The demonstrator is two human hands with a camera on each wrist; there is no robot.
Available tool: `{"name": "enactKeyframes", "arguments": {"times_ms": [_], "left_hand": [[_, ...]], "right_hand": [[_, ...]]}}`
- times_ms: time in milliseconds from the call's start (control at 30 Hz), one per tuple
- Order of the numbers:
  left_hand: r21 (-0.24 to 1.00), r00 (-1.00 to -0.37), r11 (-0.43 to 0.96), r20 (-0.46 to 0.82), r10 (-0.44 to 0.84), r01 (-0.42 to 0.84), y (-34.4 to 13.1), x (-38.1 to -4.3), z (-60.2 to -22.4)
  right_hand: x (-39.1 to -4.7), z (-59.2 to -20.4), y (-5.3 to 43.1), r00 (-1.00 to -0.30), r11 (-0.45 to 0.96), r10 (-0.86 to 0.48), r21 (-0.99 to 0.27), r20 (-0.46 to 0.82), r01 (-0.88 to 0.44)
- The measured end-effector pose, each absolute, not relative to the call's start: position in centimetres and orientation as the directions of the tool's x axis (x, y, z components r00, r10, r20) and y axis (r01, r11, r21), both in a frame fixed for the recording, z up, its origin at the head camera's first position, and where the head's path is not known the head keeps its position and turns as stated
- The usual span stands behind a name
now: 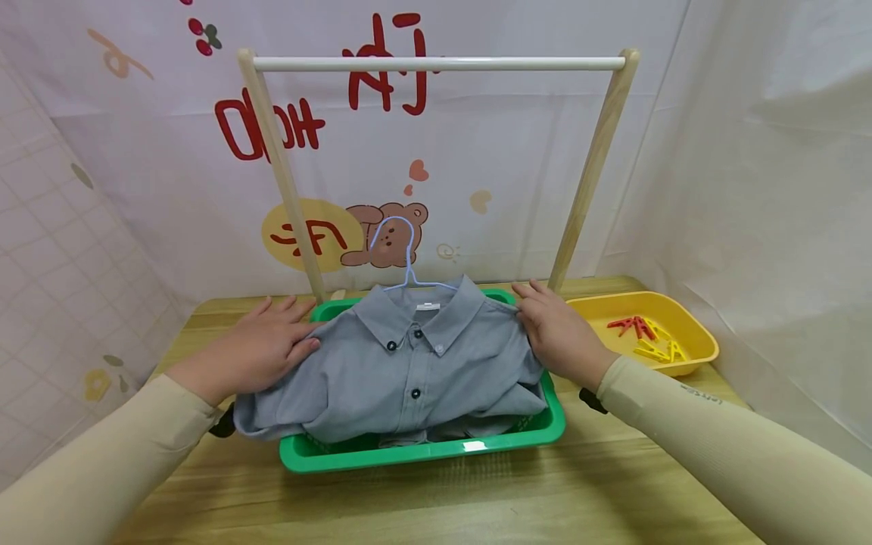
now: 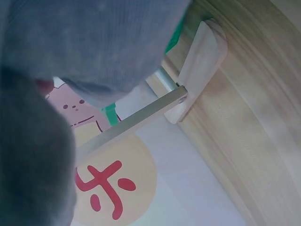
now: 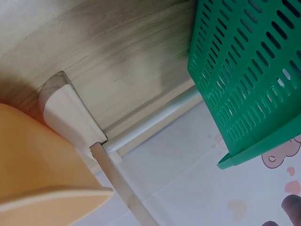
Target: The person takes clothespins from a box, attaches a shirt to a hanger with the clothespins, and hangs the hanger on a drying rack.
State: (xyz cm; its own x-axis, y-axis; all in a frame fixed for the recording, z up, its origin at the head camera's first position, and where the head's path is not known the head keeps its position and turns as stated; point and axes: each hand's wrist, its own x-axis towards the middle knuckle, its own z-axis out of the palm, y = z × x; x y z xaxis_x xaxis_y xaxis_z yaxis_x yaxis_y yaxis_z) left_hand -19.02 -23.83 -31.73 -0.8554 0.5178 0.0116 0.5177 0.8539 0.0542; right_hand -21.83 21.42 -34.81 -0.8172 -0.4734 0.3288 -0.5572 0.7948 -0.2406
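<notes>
A grey button-up shirt (image 1: pixel 415 371) with a collar, dark buttons and a white neck label lies over a green basket (image 1: pixel 422 458). A light blue hanger (image 1: pixel 409 265) is inside its collar, the hook standing up above the neck. My left hand (image 1: pixel 262 344) rests on the shoulder at the left, fingers extended. On the opposite shoulder, my right hand (image 1: pixel 559 329) touches the cloth with its fingers fairly straight. Close grey fabric (image 2: pixel 103 42) fills much of the left wrist view. The right wrist view shows only fingertips (image 3: pixel 292 207) and the basket's slotted side.
Behind the basket stands a wooden rack with a white crossbar (image 1: pixel 439 64). To the right, a yellow tray (image 1: pixel 695 356) holds red and yellow clothespins (image 1: pixel 636 325). All stand on a wooden table (image 1: pixel 409 511), before a printed white backdrop (image 1: pixel 518 136).
</notes>
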Motion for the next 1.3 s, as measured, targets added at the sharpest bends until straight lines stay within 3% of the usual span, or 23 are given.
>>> {"name": "enactKeyframes", "arguments": {"times_ms": [467,933,1300], "left_hand": [[-0.062,-0.876,0.886,0.134,0.464,0.46,-22.7,-19.4,-31.1],[-0.012,-0.854,0.888,0.269,0.445,0.459,-22.5,-19.7,-31.0],[-0.001,-0.818,0.879,0.365,0.445,0.477,-22.4,-19.9,-31.5]], "right_hand": [[-22.1,-34.4,21.7,-0.793,0.793,-0.464,-0.214,0.395,-0.57],[-22.7,-33.7,22.0,-0.746,0.788,-0.461,-0.163,0.481,-0.593],[-22.8,-33.4,22.0,-0.775,0.799,-0.438,-0.199,0.456,-0.568]]}}
